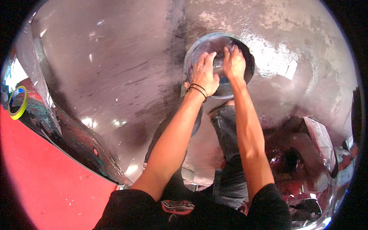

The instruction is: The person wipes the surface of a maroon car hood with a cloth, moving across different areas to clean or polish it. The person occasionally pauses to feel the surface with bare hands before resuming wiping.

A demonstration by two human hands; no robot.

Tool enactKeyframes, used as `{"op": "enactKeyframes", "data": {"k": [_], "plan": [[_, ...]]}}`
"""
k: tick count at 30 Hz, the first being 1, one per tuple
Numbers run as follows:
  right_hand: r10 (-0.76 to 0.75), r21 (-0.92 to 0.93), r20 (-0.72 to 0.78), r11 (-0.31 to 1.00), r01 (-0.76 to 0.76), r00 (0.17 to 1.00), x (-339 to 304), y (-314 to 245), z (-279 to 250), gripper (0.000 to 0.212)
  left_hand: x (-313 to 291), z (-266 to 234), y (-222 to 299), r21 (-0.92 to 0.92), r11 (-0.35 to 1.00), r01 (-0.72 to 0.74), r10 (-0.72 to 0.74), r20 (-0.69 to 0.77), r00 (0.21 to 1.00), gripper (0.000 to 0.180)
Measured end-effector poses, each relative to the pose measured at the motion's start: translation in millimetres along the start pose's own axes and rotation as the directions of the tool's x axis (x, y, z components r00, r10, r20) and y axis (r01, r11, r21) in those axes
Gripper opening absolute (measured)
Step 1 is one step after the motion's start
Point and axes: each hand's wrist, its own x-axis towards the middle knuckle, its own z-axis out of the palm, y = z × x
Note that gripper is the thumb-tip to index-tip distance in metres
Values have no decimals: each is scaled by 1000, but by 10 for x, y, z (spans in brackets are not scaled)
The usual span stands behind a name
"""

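A round bucket (189, 57) with a grey-blue rim stands on the floor in front of me, with shiny, wet-looking surfaces inside. Above its left part is my left hand (204, 74), open, palm down, fingers stretched forward and thumb apart; two dark bands circle that wrist. My right hand (234, 65) reaches over the bucket's right side. Its fingers bend downward into the opening, and their tips are blurred. A shiny patch shows beside those fingertips, and whether they grip anything is hidden.
Grey, stained floor (115, 50) surrounds the bucket, with a bright wet sheen at right. A large red surface (50, 180) lies at lower left. A yellow tape roll (15, 115) rests by a dark, scuffed panel (84, 142). A pale flat piece (320, 140) leans among reddish glossy parts at lower right.
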Motion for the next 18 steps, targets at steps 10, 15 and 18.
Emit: {"op": "enactKeyframes", "data": {"k": [10, 15, 18], "plan": [[-231, 289, -50, 928, 235, 972, -492, -109, -1220, 48, 129, -23, -28, -301, 945, -127, 154, 66, 986, 32], [-157, 719, 138, 695, 10, 978, -230, 73, -693, 34, 285, -303, 122, -866, 434, 247, -43, 254, 966, 22], [39, 804, 559, 219, -553, 829, -311, 462, -212, 44, 276, -317, 365, -887, 411, 209, -135, 167, 977, 22]]}}
